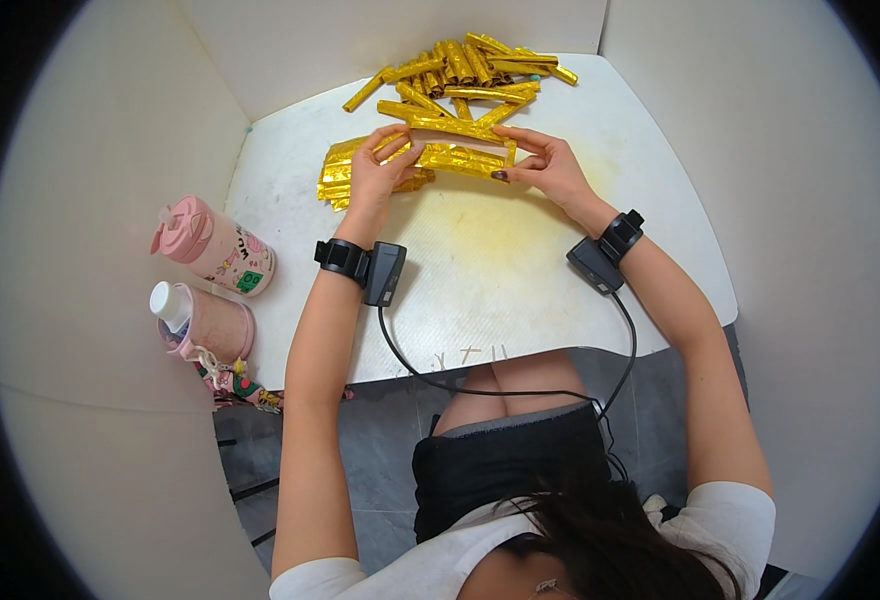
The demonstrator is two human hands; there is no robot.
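Observation:
Between both hands a gold foil piece (465, 161) is stretched out sideways, its long edges apart and a paler gap showing between them. My left hand (377, 170) pinches its left end with thumb and fingers. On the opposite end, my right hand (550, 172) has thumb and fingers closed on the foil's corners. Flat gold foil pieces (336, 178) lie in an overlapping stack beside and partly under my left hand. Farther back, a heap of narrow gold foil rolls (460, 66) lies on the white table (480, 270), with a few loose ones just beyond the held piece.
A pink-lidded bottle (230, 250) and a pink cup-shaped holder (222, 325) with a white-capped container (169, 300) stand at the table's left edge. Black wrist devices (385, 275) sit on both wrists, their cable (480, 392) hanging across the near edge. Pale partitions (110, 250) enclose the table.

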